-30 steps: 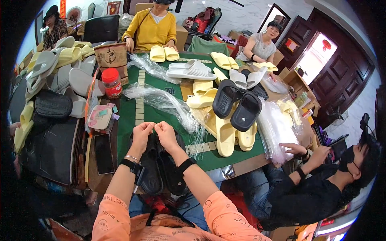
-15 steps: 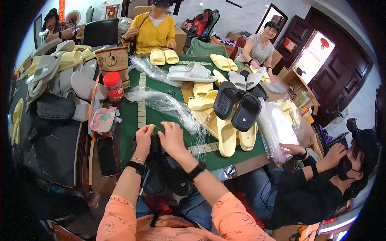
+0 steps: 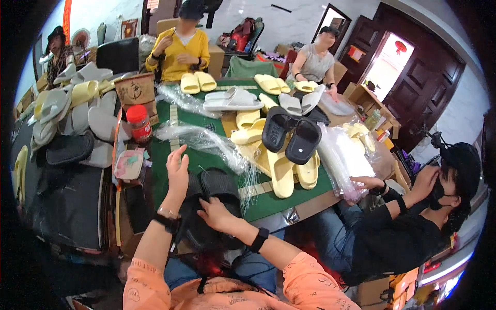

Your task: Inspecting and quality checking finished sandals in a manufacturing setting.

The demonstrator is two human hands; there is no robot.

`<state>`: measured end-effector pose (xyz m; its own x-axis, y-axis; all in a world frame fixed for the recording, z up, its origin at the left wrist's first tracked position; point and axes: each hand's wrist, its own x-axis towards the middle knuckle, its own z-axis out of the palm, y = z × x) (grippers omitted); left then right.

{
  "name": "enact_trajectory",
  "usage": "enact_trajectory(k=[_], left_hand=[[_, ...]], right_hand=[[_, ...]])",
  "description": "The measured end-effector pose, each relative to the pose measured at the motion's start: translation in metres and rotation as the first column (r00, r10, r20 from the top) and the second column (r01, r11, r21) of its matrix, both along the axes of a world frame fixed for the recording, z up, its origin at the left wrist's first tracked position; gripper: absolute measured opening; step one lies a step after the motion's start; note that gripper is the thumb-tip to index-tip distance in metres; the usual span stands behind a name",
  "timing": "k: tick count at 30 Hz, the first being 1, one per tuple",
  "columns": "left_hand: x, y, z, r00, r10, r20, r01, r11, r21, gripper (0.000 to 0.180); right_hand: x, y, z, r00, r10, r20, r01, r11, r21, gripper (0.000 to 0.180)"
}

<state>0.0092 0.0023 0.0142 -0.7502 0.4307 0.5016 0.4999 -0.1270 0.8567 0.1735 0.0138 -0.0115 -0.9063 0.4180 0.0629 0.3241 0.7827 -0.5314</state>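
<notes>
black slippers (image 3: 214,206) | green table (image 3: 206,160) | red-lidded jar (image 3: 138,123) | pale yellow slippers (image 3: 281,173) | orange sleeves (image 3: 150,279)

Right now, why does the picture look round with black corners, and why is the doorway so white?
Head view: a fisheye lens bends the green table edges and leaves a dark rim around the picture; daylight through the doorway is overexposed, so it washes out white; the black slippers under the left hand and right hand look dark and lack detail.

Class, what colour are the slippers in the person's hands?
Black slippers, held by the left hand and right hand; head view.
</notes>
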Motion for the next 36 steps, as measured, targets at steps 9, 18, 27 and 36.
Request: enact_trajectory(k=[9,18,27,36], left_hand=[[0.04,-0.089,0.061,0.965,-0.22,0.144,0.217,0.976,0.035,0.015],[0.004,-0.153,0.061,0.999,-0.032,0.01,0.033,0.992,-0.125,0.015],[-0.086,-0.219,0.032,0.96,0.267,0.086,-0.252,0.956,-0.151,0.017],[-0.147,-0.207,0.05,0.812,0.33,0.481,-0.352,0.935,-0.047,0.029]], right_hand=[[0.004,0.116,0.163,0.9,-0.2,-0.387,0.365,0.83,0.422,0.023],[0.093,0.327,0.155,0.776,-0.625,-0.081,0.565,0.633,0.529,0.053],[0.071,0.36,0.156,0.793,-0.599,-0.112,0.588,0.703,0.401,0.04],[0.064,0.261,0.177,0.863,-0.394,-0.315,0.498,0.567,0.656,0.03]])
